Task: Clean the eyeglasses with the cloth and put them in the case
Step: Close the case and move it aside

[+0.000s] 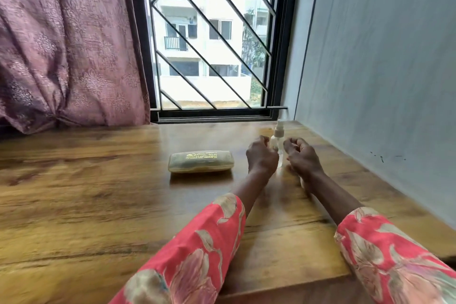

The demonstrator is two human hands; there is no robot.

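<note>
**Hands hovering either side of a spray bottle, glasses case shut nearby**

Hands reach forward over a brown wood-grain table [86, 205], both arms in red floral-print sleeves [197, 249]. The left hand [261, 154] and the right hand [302, 155] sit close together near the table's far right corner, backs towards the camera, fingers loosely curled. Neither hand visibly holds anything; whether the fingertips touch anything cannot be told, since they curl away from view.

Between the two hands stands a small clear plastic spray bottle with a white nozzle [278, 136], upright, its lower part partly hidden behind the left hand. It is just beside both hands, but contact cannot be made out.

A closed olive-green oblong eyeglasses case with gold lettering on its lid [200, 161] lies flat on the table, just left of the left hand and apart from it, roughly midway along the far edge. Eyeglasses and cloth are not visible.

Beyond the table's far edge is a window with a black diagonal metal grille [212, 39]. A mauve patterned curtain [64, 44] hangs at the left, and a pale grey wall [382, 69] runs along the table's right edge.
</note>
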